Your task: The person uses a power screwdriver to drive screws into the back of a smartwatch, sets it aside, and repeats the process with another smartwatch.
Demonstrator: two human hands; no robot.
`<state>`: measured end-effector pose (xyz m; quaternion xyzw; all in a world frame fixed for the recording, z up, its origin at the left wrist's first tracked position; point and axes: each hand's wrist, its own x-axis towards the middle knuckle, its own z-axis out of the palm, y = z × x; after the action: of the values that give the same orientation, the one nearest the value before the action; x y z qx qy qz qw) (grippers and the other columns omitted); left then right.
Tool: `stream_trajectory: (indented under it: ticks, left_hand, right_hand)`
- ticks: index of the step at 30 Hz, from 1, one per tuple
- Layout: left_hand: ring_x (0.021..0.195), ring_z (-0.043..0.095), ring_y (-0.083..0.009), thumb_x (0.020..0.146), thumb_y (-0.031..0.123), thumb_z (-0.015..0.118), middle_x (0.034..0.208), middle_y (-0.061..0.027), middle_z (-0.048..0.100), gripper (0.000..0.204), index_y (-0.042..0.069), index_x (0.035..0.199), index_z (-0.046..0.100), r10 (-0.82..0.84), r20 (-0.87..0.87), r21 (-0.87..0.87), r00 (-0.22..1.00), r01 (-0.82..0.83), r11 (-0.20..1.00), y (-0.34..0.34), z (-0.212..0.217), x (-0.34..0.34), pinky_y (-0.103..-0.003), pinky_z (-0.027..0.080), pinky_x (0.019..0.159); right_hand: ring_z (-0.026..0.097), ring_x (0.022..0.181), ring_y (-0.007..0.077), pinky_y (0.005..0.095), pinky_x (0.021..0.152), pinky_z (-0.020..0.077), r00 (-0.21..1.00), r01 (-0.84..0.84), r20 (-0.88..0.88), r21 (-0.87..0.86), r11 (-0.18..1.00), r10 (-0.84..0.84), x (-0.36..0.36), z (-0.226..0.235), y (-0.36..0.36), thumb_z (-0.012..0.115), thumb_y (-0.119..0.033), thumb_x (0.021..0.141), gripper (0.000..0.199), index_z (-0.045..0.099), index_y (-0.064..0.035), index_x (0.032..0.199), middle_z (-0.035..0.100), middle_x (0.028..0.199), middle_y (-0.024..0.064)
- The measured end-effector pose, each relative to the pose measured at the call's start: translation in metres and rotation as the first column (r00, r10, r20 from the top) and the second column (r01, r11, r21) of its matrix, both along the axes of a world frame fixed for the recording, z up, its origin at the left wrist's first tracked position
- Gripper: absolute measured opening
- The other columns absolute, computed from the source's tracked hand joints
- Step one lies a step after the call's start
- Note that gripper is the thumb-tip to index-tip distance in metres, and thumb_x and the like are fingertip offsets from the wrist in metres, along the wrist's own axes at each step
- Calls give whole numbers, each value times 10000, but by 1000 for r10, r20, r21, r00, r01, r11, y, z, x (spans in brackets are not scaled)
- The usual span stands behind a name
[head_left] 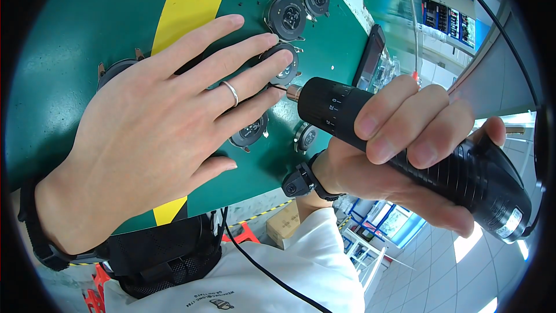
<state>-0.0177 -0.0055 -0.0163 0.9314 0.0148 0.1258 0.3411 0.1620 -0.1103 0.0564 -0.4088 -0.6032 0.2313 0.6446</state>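
Screwdriver (333, 104) lies gripped in the right hand (376, 181), fingers wrapped over its barrel, thumb extended beneath. The left hand (156, 104) is open, palm down, fingers spread, its middle fingertip over the watch (289, 71) on the green bench (52, 98). The bit (279, 87) points left, beside the left index fingertip; whether it touches the watch is unclear. Other watches (286, 17) lie nearby.

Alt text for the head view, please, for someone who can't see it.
The right hand holds a black power screwdriver at the edge of a round watch case that the left hand partly covers. More watch cases lie around on a green table.
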Motion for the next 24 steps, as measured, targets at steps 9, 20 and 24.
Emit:
stream_trajectory:
  ticks: [9, 20, 24]
  left_hand:
    - [1467, 395, -221, 617, 367, 830, 1560, -28, 469, 622, 76, 1151, 697, 15, 17, -15, 1000, -15, 1000, -1, 0, -1, -433, 315, 1242]
    - [1466, 396, -218, 632, 376, 830, 1561, -26, 468, 624, 88, 1170, 701, 13, 2, 8, 1000, -13, 1000, -2, -3, -4, -430, 314, 1243]
    - [1467, 395, -219, 633, 378, 831, 1560, -27, 470, 619, 86, 1164, 704, 15, 15, -4, 1000, -15, 1000, -2, -2, -3, -430, 312, 1245]
  right_hand:
    - [567, 619, 184, 339, 518, 468, 1000, 8, 30, 0, 1000, -8, 0, 2, 1, 544, -740, 918, 882, 436, -19, 1413, 564, 894, 60]
    - [569, 620, 185, 332, 511, 463, 985, -99, 132, -80, 992, 109, 6, 8, 0, 532, -742, 924, 887, 419, -20, 1426, 567, 896, 62]
    - [568, 617, 184, 332, 505, 457, 998, 28, 52, -29, 999, -26, -7, 4, -3, 532, -742, 924, 893, 407, -20, 1433, 569, 893, 63]
